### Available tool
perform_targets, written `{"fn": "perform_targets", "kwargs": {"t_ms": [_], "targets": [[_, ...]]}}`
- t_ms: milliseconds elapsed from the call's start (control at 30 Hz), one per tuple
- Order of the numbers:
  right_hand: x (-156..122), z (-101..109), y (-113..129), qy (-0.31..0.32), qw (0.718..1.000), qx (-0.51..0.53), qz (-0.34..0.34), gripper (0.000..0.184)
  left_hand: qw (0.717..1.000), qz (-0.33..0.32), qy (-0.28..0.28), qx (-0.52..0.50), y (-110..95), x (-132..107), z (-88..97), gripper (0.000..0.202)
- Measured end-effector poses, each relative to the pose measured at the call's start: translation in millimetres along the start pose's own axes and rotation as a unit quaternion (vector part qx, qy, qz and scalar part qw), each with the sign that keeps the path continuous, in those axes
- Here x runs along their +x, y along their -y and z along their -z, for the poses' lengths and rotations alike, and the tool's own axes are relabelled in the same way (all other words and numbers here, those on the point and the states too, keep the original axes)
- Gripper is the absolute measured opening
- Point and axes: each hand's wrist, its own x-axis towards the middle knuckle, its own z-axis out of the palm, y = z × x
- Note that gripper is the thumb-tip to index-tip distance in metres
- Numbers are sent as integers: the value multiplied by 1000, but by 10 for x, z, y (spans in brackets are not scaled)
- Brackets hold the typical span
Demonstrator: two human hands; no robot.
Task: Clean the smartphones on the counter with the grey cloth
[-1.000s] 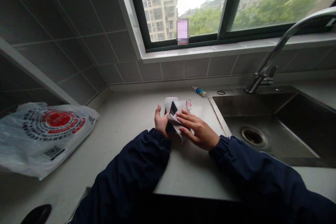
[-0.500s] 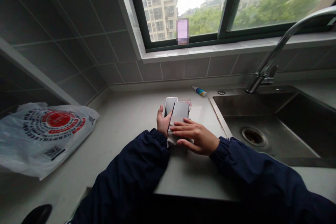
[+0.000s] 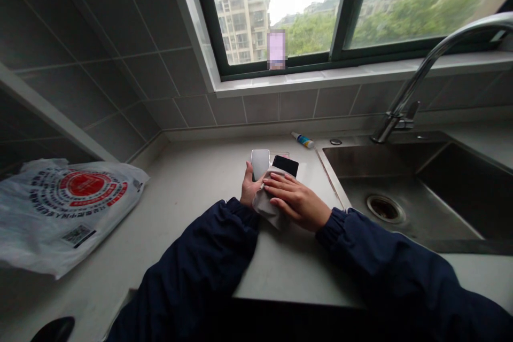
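Observation:
My left hand (image 3: 250,189) grips a smartphone (image 3: 259,164) upright by its lower edge, with its pale, glossy face towards me. My right hand (image 3: 294,197) lies with its fingers across a crumpled grey cloth (image 3: 267,206), which is pressed against the phone's lower part and my left hand. Just beyond the cloth, a dark rectangular object (image 3: 285,165) sticks out, its lower part hidden; it may be a second phone. Behind it lies a thin transparent sheet (image 3: 279,154) with a small pink tab.
A white-and-red plastic bag (image 3: 68,208) lies on the pale countertop (image 3: 292,272) to my left. A small tube (image 3: 302,140) lies at the back. To the right are a steel sink (image 3: 360,157) with a drain and a chrome faucet (image 3: 395,117).
The cloth has shifted down and left and now bunches near my left hand. A dark rectangle shows where a pale surface lay under my right fingers. The view has tilted slightly.

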Motion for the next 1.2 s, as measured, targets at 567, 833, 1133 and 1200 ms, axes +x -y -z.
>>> {"fn": "perform_targets", "kwargs": {"t_ms": [567,833,1133,1200], "targets": [[-59,-83,-203,-46,983,-51,-168,68,995,19,88,46,108,41,21,95],[-79,-104,-241,-54,982,-35,-176,70,996,15,63,64,89,71,99,92],[-55,-81,-203,-26,994,18,-102,65,998,1,62,-4,87,54,35,99],[-48,-69,-180,-19,996,34,-82,63,999,-24,37,-5,100,71,30,96]]}}
